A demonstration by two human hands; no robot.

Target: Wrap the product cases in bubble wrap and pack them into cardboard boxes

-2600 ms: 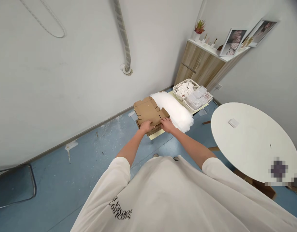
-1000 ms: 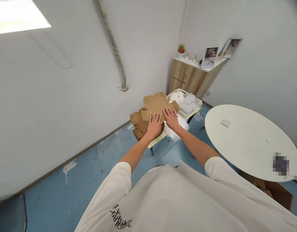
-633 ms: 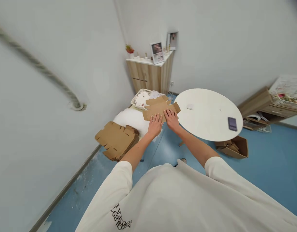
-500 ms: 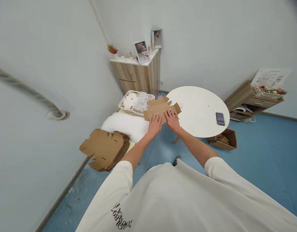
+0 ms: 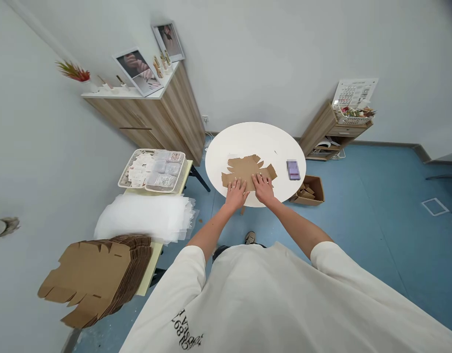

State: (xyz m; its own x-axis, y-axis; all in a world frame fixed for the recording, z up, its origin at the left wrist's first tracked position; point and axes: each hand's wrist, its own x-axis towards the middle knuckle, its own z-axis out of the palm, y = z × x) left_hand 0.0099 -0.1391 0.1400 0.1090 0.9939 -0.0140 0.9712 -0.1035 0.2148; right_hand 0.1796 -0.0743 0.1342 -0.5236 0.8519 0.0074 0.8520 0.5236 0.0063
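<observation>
A flat, unfolded cardboard box (image 5: 245, 169) with slotted flaps is held out in front of me, over the near half of the round white table (image 5: 229, 140). My left hand (image 5: 236, 195) grips its near edge on the left, fingers on top. On the right part of the same edge, my right hand (image 5: 263, 189) is closed on it in the same way. The thumbs are mostly hidden, and I cannot tell whether the cardboard touches the tabletop. A phone-like purple item (image 5: 293, 169), partly pixelated, lies on the table to the right of the cardboard.
At left, a low table (image 5: 150, 268) bears a stack of flat cardboard boxes (image 5: 95, 274), white packing sheets (image 5: 145, 215) and white baskets (image 5: 124, 184) of small packets. Behind stands a wooden cabinet (image 5: 152, 115). An open carton (image 5: 316, 189) sits on the floor beside the round table.
I have lifted one flat box off the stack and turned right, carrying it in both hands from the low table to the round table. The stack now appears at lower left.
</observation>
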